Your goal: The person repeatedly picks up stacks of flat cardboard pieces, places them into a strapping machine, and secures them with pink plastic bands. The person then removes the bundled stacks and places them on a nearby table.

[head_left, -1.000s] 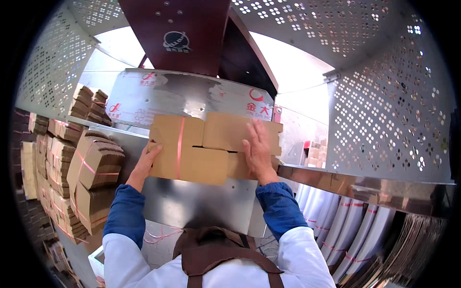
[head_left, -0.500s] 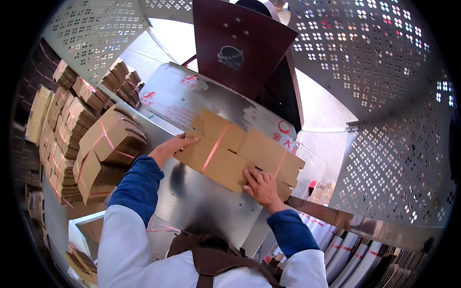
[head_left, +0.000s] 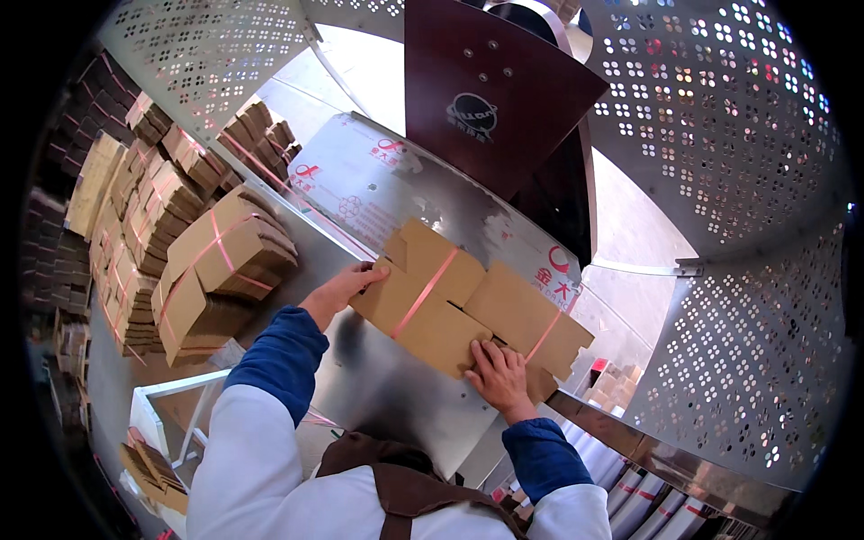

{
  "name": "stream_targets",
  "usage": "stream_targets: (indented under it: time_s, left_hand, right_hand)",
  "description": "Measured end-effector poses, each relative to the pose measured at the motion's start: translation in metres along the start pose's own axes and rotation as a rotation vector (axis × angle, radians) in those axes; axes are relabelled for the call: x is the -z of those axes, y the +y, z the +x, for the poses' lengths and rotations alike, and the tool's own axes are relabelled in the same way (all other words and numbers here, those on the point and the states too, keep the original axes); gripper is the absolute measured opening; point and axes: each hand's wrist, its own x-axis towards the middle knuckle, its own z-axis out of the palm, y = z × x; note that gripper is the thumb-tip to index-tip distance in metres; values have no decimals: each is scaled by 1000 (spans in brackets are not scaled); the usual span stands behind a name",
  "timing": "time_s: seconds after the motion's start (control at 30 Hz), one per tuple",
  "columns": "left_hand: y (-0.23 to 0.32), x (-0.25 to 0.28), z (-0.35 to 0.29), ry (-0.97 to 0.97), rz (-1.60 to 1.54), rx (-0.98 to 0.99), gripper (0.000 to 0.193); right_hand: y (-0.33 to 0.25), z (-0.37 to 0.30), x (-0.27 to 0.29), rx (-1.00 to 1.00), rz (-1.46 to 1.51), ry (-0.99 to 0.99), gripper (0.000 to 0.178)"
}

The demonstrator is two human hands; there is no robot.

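Note:
A flat bundle of brown folded cardboard box blanks [head_left: 441, 310], bound with two pink straps, lies across a shiny metal table. My left hand [head_left: 353, 283] is closed on its left end, thumb over the top and the other fingers hidden underneath. At its near edge, right of the middle, my right hand [head_left: 499, 373] is closed over the rim, fingers on the top face close to a dark slot. Whether the right thumb reaches below the bundle is hard to see. Blue cuffs cover both wrists.
Strapped cardboard bundles [head_left: 216, 261] are piled to the left. A dark red panel [head_left: 495, 90] stands beyond the metal table [head_left: 378, 378]. Perforated metal guards [head_left: 747, 342] curve around on the right and at the far left. White rolled or stacked material [head_left: 643, 499] sits at lower right.
The whole view has shifted, so the scene sits farther right in the picture. Both hands keep the same hold on the bundle, which stays on the table.

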Motion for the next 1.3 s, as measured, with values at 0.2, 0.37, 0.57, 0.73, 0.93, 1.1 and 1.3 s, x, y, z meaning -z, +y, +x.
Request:
stream_targets:
  time_s: [0.2,0.37,0.57,0.73,0.93,1.1,1.3]
  left_hand:
    - [-5,-2,6,73,42,-2,55]
    - [-1,-5,6,101,73,-9,56]
    - [-11,3,7,88,24,-49,62]
    - [-7,0,11,20,11,-71,56]
    - [3,-7,11,51,56,-40,59]
    - [-1,2,21,78,103,-20,59]
    - [18,-9,14,66,133,93,56]
  right_hand:
    - [2,-2,-2,6,-18,2,57]
    - [0,-4,-4,-17,-6,2,56]
    - [-2,-1,-6,-6,29,40,55]
    - [3,-2,-10,-5,33,75,54]
    - [7,0,-6,-34,31,35,54]
    - [12,7,-5,-15,45,66,53]
    - [15,8,-4,-39,40,65,52]
